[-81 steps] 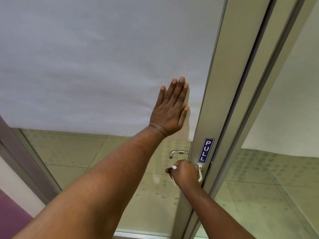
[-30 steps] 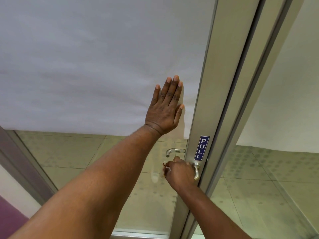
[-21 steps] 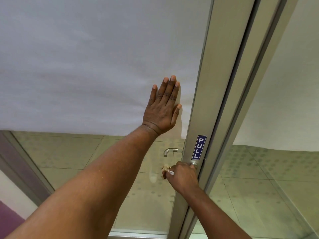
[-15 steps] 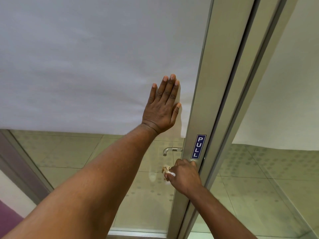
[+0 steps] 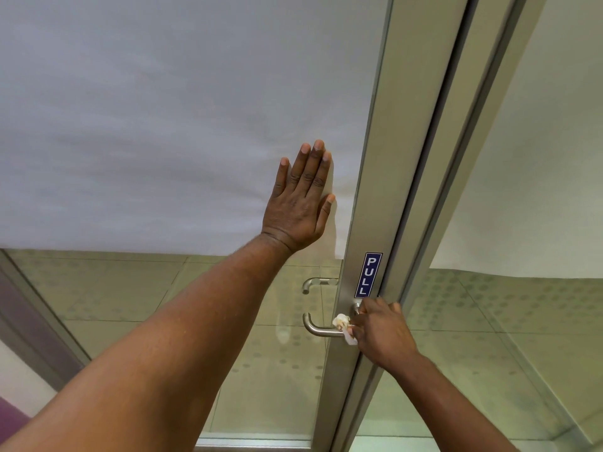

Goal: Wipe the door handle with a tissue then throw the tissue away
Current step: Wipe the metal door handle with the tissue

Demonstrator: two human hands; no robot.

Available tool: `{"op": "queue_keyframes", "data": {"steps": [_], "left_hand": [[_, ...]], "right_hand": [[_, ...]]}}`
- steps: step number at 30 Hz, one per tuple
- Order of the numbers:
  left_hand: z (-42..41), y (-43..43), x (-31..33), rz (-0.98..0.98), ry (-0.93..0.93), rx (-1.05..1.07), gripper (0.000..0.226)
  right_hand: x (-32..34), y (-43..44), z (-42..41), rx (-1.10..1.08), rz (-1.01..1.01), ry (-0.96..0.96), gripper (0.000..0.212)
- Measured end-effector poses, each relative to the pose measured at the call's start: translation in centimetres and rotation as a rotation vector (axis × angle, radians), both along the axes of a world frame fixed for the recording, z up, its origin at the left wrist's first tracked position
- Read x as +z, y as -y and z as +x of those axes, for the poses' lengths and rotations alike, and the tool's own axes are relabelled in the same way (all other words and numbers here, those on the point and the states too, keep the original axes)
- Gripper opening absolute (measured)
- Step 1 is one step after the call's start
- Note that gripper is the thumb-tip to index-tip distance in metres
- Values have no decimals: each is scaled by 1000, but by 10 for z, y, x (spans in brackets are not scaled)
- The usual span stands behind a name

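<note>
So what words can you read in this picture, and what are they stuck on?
"PULL" in white letters running top to bottom on a small blue sign, stuck on the metal door frame just above the door handle.
There is no other writing to read.

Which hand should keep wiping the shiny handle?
The right hand. It already grips the tissue against the door handle. The left hand lies flat and empty on the frosted glass above.
</note>
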State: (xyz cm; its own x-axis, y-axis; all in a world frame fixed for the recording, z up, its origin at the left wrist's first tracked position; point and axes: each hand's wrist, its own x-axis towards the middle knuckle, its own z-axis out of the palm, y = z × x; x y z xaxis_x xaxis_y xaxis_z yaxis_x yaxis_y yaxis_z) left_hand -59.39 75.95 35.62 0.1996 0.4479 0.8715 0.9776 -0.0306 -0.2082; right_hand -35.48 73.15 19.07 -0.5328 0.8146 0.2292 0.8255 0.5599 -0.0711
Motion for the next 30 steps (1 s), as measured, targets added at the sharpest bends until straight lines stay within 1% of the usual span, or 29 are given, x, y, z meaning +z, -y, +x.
{"op": "queue_keyframes", "data": {"steps": [2, 5, 7, 9, 11, 14, 16, 18, 22, 24, 26, 27, 30], "left_hand": [[0, 0, -1, 3, 0, -6, 72], [0, 0, 0, 3, 0, -13, 73], [0, 1, 1, 4, 4, -20, 73], [0, 1, 1, 8, 8, -21, 73], [1, 1, 1, 8, 11, -19, 71], [1, 1, 1, 1, 6, -15, 70], [0, 1, 2, -3, 3, -10, 70], [0, 1, 1, -1, 4, -10, 70], [0, 2, 2, 1, 6, -11, 69], [1, 2, 2, 2, 5, -11, 70], [1, 2, 2, 7, 4, -11, 70], [1, 2, 2, 9, 5, -11, 70], [1, 2, 2, 14, 7, -9, 70]], "right_hand": [[2, 0, 8, -87, -34, -126, 19], [2, 0, 21, -191, -129, -340, 17], [-3, 1, 28, -258, -242, -615, 15], [-10, 5, 31, -333, -335, -849, 24], [-21, 9, 33, -378, -367, -959, 29], [-32, 12, 32, -403, -367, -1022, 30], [-36, 12, 28, -403, -347, -1009, 31], [-36, 11, 21, -355, -296, -929, 30], [-38, 14, 4, -205, -163, -693, 32], [-39, 16, 0, -189, -141, -668, 32], [-39, 18, -3, -217, -156, -729, 26], [-39, 18, -4, -244, -191, -789, 21], [-38, 14, -8, -367, -363, -1029, 20]]}}
